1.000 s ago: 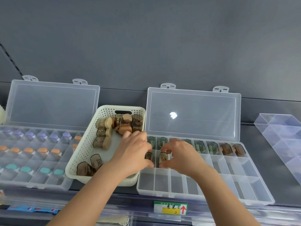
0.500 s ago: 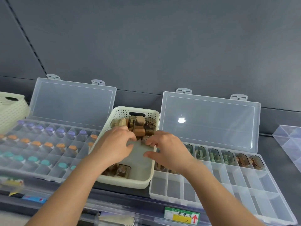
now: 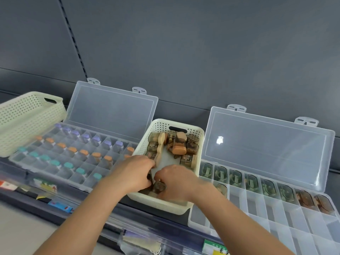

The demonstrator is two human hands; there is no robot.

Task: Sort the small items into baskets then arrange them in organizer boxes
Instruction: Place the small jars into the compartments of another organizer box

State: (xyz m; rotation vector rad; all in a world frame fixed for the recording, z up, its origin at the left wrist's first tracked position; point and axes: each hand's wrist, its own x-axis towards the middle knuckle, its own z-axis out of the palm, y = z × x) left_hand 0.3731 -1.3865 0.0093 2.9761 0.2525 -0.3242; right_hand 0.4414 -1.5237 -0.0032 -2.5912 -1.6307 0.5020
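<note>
A cream plastic basket with small holes in its walls (image 3: 201, 134) stands in the middle of the dark shelf (image 3: 336, 177), between two clear plastic organizer boxes. Both hands are inside its near end, close together. The left hand (image 3: 132, 173) has its fingers curled down over a dark small piece; I cannot tell if it really grips it. The right hand (image 3: 177, 182) has its fingers and thumb curled around a small brown translucent item (image 3: 159, 187), which sits low, near the near wall of the basket. More brown and tan capped items (image 3: 179, 144) lie in a loose pile at the far end of the basket.

The right organizer box (image 3: 257, 216) is just beside the basket, with its lid open and standing at the far side. The far row of this box holds brown items (image 3: 252, 181), one in each compartment, and one more item lies in the second row at the left end. The near compartments hold nothing that I can see.

The left organizer box (image 3: 60, 178) is also open and has rows of small items with purple, orange and teal caps. A second cream basket (image 3: 27, 122) stands at the far left, partly over this box.

On the near edge of the shelf there is a green and yellow label (image 3: 214, 249) with dark characters, cut by the frame edge, so I cannot read it. The coloured labels (image 3: 60, 206) at the left are too blurred to read.
</note>
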